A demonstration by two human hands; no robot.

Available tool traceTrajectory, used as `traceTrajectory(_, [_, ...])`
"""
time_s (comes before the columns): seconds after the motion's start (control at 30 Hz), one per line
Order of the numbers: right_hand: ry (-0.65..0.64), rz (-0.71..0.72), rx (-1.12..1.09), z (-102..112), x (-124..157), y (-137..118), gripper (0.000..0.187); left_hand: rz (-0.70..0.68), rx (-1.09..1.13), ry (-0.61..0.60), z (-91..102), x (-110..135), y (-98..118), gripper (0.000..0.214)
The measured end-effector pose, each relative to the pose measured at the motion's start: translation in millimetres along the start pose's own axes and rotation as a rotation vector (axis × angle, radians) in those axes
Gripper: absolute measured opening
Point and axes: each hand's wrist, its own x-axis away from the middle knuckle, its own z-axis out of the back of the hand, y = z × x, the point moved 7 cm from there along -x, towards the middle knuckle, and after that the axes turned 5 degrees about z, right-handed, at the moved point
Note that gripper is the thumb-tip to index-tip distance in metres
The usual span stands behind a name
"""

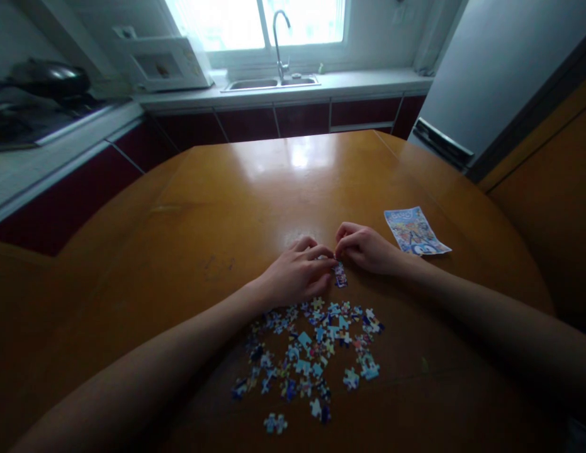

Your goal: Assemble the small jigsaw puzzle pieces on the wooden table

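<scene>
The small joined cluster of colourful cardboard jigsaw pieces [340, 275] lies about the middle of the round orange-brown varnished wooden table [226, 207], a little toward the near edge, and both hands meet right over its far end. As I watch it, the left hand [297, 274] lies low on the wood with its fingers curled and its thumb and forefinger nipped together at the top of the cluster. The right hand [366, 248] comes in from the other side, knuckles up, its fingertips pinched at the same spot, so the two hands touch or nearly touch there. The tips hide the joint itself, so I cannot tell how many pieces each hand has between its fingers. I judge the cluster to be very light, thin and fairly stiff, but weak at its joins. Lifted by one end it would likely sag or pop apart, so I would pinch it by the edges across a join, or slide it flat on the glossy wood, which looks slippery. Between the hands and the near edge spreads a scatter of loose blue-and-white jigsaw pieces [311, 352], lying flat as far as I can see. Toward the right edge lies a printed colour picture leaflet [415, 231], well apart from the scatter. Beyond the far edge runs a white kitchen counter with a steel sink and curved tap [278, 69] under a bright window.
</scene>
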Motion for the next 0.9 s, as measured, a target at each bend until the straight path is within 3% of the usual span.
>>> traceTrajectory(0.43, [-0.006,-0.005,0.047,-3.8,-0.5,2.5,0.027,0.008,0.117,0.006,-1.6,0.3,-7.1,0.029])
traceTrajectory(0.73, [0.001,0.031,0.028,-5.6,0.0,5.6,0.03,-0.044,-0.009,-0.009,-10.8,1.9,-6.6,0.029])
traceTrajectory(0.9, [0.019,0.05,0.027,-5.7,-0.2,5.2,0.028,-0.008,-0.058,0.019,-7.7,1.5,-6.4,0.028])
